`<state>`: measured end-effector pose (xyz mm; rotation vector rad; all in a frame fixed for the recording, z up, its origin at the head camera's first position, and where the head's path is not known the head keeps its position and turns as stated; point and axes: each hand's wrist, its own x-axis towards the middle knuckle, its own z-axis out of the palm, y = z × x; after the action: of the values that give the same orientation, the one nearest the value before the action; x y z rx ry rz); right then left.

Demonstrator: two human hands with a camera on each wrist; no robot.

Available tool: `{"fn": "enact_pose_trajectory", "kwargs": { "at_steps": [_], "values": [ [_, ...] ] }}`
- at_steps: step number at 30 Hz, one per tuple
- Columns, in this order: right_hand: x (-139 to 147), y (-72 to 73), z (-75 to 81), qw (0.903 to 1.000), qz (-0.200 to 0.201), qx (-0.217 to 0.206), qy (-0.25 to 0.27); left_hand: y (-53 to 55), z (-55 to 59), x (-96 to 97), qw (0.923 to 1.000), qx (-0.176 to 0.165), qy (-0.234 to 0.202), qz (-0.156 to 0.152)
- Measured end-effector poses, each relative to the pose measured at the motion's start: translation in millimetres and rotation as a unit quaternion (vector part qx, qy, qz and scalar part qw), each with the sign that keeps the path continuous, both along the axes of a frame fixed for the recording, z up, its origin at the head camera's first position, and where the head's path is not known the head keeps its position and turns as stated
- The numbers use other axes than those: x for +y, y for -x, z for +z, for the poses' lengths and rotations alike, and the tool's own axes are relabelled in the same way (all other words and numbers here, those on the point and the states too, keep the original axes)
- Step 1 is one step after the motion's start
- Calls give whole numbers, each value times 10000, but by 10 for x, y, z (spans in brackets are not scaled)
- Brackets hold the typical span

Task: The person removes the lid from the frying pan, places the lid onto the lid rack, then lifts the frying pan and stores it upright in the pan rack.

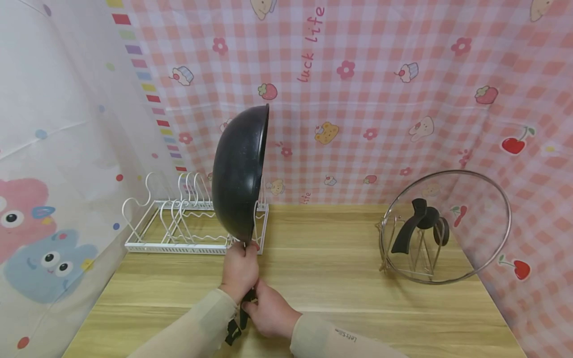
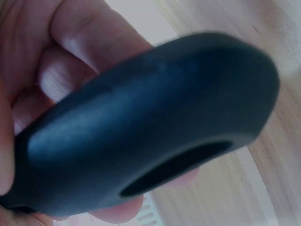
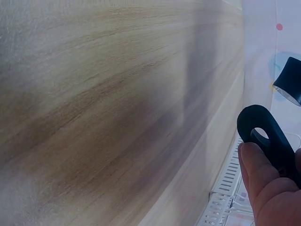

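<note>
A black wok stands on edge in the head view, its round underside facing left and its handle pointing down toward me. My left hand grips the handle close to the pan. Lower down, my right hand holds the handle's end, thumb and fingers around it. In the left wrist view the dark handle, with a long hole near its tip, lies across curled fingers. The right wrist view shows the handle's rounded end with fingers against it. The wok's inner face is hidden.
Behind and below the wok stands a white wire rack with upright loops. A glass lid with a metal rim leans in a small wire stand at the right. Patterned curtains border the wooden table.
</note>
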<state>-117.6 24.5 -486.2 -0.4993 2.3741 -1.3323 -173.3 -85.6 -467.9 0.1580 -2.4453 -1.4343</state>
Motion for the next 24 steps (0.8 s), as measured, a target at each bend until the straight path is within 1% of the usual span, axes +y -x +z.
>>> {"fn": "enact_pose_trajectory", "kwargs": {
  "at_steps": [8, 18, 24],
  "values": [
    [-15, 9, -26, 9999, -23, -153, -64, 17, -34, 5, 10000, -3, 44, -18],
    [-27, 22, -55, 9998, -49, -116, -129, 11, -46, 12, 9999, 98, 71, -59],
    [-46, 10, -75, 9997, -104, -92, -203, 11, -80, 21, 9997, 71, 235, -20]
  ]
}}
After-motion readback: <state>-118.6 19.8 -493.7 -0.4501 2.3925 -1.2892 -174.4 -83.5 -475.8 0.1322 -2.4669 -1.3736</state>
